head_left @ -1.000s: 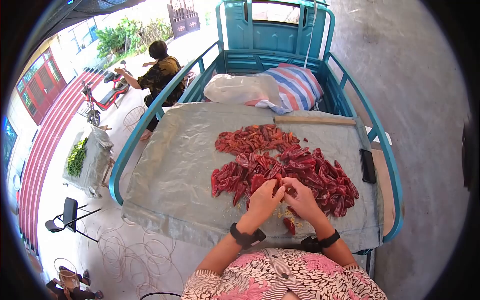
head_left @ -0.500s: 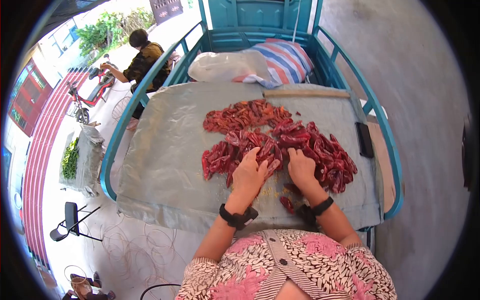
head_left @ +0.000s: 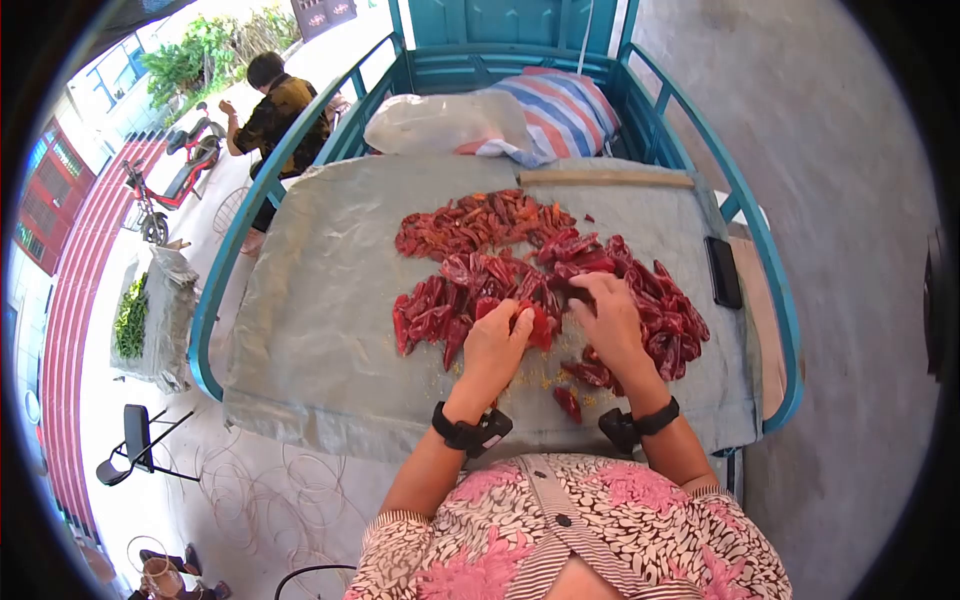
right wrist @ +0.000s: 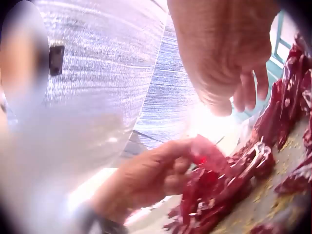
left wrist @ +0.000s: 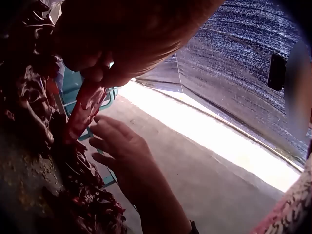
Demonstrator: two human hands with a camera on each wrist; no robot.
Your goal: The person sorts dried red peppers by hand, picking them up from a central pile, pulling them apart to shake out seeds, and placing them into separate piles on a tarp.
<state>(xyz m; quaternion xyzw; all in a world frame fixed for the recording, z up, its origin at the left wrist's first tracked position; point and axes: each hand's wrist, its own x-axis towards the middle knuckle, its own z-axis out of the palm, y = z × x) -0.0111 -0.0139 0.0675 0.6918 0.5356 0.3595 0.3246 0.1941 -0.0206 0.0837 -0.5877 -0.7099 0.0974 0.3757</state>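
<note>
Head view looking down from above, wrist views close, sharing chilli pile (head_left: 470, 285)

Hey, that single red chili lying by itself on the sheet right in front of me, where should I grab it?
Pinch the lone chili across its narrow middle, coming straight down from above. It lies flat on the grey sheet, apart from the pile, so both long sides look free for thumb and finger.
</note>
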